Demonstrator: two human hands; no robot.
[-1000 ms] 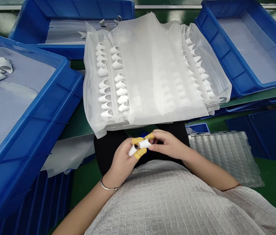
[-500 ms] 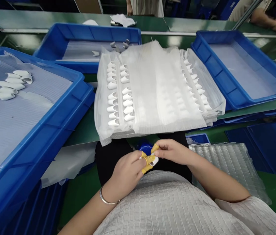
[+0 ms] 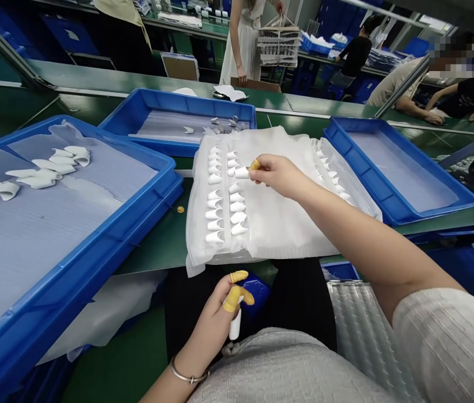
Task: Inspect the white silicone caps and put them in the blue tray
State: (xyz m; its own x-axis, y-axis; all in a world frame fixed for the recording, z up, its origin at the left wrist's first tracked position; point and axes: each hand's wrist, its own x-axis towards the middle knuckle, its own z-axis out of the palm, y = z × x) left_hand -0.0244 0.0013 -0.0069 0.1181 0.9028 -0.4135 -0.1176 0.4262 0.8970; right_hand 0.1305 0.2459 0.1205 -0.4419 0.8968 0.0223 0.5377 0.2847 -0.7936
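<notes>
My right hand (image 3: 274, 173) pinches a small white tube-shaped piece (image 3: 242, 173) with a slanted end. It holds the piece at the second row of similar white pieces (image 3: 237, 216), over the translucent wrapping sheet (image 3: 287, 224). Above my lap is my left hand (image 3: 224, 308), with yellow finger covers on several fingers. Its thumb and forefinger are apart, while the lower fingers hold another white tube-shaped piece (image 3: 235, 326). Further pairs of rows lie along the right side of the sheet, partly behind my right arm.
A blue tray (image 3: 153, 204) on the left holds several loose white pieces (image 3: 37, 172). Another blue tray (image 3: 136, 140) stands behind, and a lined blue tray (image 3: 392, 196) stands right. A small yellow item (image 3: 180, 210) lies on the green table (image 3: 153, 252). People stand and sit beyond.
My hands have parted. My right hand has moved forward and up over the sheet with a white piece, while my left stays low near my lap. The camera view has tilted up.
</notes>
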